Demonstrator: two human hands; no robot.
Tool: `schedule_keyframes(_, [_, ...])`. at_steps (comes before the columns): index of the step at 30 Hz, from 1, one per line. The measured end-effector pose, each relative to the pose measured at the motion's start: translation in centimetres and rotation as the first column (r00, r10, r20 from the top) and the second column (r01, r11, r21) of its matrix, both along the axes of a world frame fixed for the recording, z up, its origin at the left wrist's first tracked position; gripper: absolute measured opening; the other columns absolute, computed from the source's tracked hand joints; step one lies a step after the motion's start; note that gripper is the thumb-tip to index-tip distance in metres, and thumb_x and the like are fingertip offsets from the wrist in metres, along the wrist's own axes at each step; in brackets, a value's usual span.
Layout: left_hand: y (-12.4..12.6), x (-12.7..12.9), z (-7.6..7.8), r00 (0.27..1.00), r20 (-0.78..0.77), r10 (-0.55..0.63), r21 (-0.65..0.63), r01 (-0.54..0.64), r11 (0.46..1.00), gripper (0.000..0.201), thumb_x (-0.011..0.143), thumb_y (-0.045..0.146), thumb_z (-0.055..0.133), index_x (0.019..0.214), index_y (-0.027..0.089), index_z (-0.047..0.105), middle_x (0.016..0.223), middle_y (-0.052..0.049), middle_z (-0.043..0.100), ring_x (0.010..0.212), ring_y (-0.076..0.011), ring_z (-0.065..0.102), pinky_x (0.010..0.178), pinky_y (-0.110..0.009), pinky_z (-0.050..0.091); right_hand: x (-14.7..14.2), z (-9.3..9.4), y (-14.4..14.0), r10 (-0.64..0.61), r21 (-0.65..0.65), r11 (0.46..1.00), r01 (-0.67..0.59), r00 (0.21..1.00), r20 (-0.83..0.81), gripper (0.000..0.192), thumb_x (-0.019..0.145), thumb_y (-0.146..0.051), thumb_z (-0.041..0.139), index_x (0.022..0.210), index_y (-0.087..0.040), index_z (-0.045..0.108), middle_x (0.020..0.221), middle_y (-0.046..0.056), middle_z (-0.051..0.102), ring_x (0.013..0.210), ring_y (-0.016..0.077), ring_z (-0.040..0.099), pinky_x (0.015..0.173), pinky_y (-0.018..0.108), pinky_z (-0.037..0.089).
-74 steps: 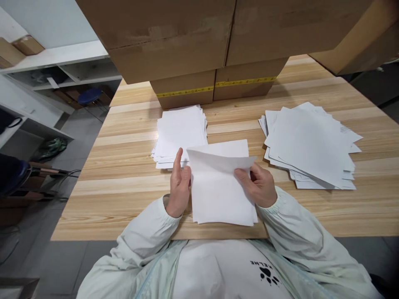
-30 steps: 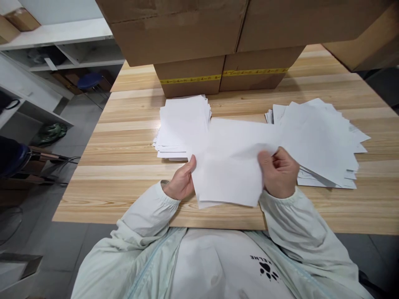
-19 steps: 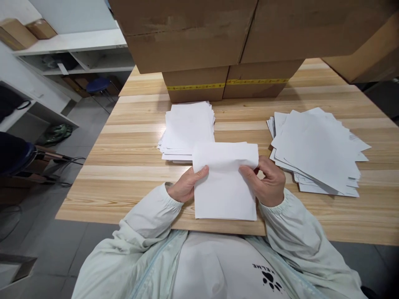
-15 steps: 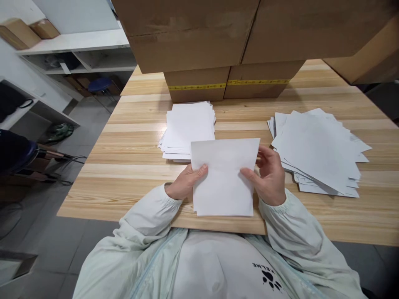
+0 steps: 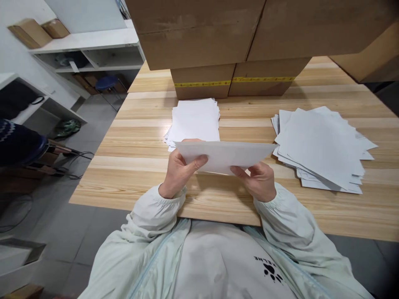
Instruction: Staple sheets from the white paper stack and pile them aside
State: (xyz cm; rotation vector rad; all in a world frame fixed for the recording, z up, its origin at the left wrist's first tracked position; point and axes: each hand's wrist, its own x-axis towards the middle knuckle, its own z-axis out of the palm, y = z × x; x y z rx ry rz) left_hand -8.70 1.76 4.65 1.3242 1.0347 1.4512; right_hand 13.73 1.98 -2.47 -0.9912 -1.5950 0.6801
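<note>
Between my two hands I hold white paper (image 5: pixel 224 155), tilted so that it looks like a wide, low strip; how many sheets there are I cannot tell. My left hand (image 5: pixel 183 168) grips its left part, thumb on the near face and fingers behind. My right hand (image 5: pixel 257 178) pinches the lower right part the same way. Just beyond the left hand lies a stack of white paper (image 5: pixel 195 118), its near edge partly hidden by the held paper. To the right, a larger, untidy pile of paper (image 5: pixel 318 145) is fanned out on the table.
Large cardboard boxes (image 5: pixel 199 33) stand stacked at the back of the wooden table (image 5: pixel 124 166), the lower ones bearing yellow tape. Another cardboard box (image 5: pixel 374 54) is at the far right. White shelves (image 5: pixel 93 39) and a blue stool (image 5: pixel 106 82) stand beyond the left edge.
The held paper has gone from facing me nearly upright to a tilted, low strip. My left hand has moved up and left along it; the right hand's fingers have closed in behind it.
</note>
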Motion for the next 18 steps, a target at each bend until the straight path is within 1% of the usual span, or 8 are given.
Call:
schedule_keyframes(2, [-0.1,0.2,-0.3,0.998,0.006,0.06,0.015,-0.06,0.998,0.033,0.074,0.039,0.084,0.099,0.02,0.073,0.102,-0.004,0.072,0.092,-0.0167,0.067,0.078,-0.025,0.052,-0.1,-0.3,0.0,0.027,0.002,1.0,-0.027,1.0,-0.005,0.022,0.084,-0.028,0.074,0.106,-0.026,0.076,0.097,0.003,0.08,0.085,0.0214,0.075,0.077,0.036,0.061])
schedule_keyframes(4, [-0.2,0.5,-0.4,0.995,0.019,0.094,0.021,-0.095,0.995,0.034,0.074,0.04,0.084,0.099,0.02,0.072,0.096,-0.002,0.071,0.086,-0.0147,0.065,0.074,-0.024,0.051,-0.1,-0.6,-0.1,0.033,0.011,0.999,-0.033,0.999,-0.009,0.023,0.085,-0.026,0.073,0.108,-0.026,0.075,0.1,0.003,0.08,0.086,0.0211,0.075,0.078,0.035,0.061])
schedule_keyframes(8, [-0.4,0.9,-0.1,0.99,0.067,0.121,0.025,-0.123,0.992,0.034,0.073,0.044,0.084,0.095,0.022,0.069,0.082,0.001,0.067,0.07,-0.0106,0.06,0.065,-0.022,0.046,-0.3,-0.6,-0.3,0.031,0.041,0.999,-0.031,0.999,-0.014,0.021,0.083,-0.022,0.075,0.103,-0.025,0.076,0.1,0.003,0.08,0.089,0.0216,0.076,0.08,0.035,0.061])
schedule_keyframes(10, [-0.4,1.0,0.0,0.988,0.08,0.13,0.024,-0.132,0.991,0.034,0.073,0.046,0.083,0.093,0.022,0.068,0.078,0.002,0.066,0.067,-0.0099,0.058,0.063,-0.022,0.045,-0.4,-0.3,-0.4,0.024,0.043,0.999,-0.023,1.0,-0.02,0.021,0.082,-0.021,0.076,0.103,-0.024,0.076,0.099,0.003,0.08,0.088,0.0214,0.076,0.08,0.034,0.061])
schedule_keyframes(14, [-0.4,1.3,-0.1,0.985,0.074,0.154,0.013,-0.156,0.988,0.04,0.073,0.055,0.081,0.09,0.022,0.067,0.076,0.001,0.064,0.068,-0.0119,0.058,0.063,-0.024,0.044,-0.5,0.1,-0.5,0.018,0.014,1.0,-0.017,1.0,-0.013,0.019,0.082,-0.024,0.076,0.1,-0.023,0.077,0.097,0.004,0.081,0.086,0.0228,0.077,0.077,0.035,0.062])
schedule_keyframes(18, [-0.5,1.6,-0.2,0.985,0.064,0.16,0.011,-0.161,0.987,0.042,0.073,0.058,0.079,0.09,0.021,0.067,0.076,0.0,0.064,0.07,-0.0135,0.059,0.065,-0.025,0.045,-0.5,-0.2,-0.5,0.022,-0.015,1.0,-0.022,1.0,-0.009,0.02,0.082,-0.027,0.076,0.102,-0.023,0.077,0.101,0.005,0.08,0.091,0.024,0.077,0.081,0.037,0.062])
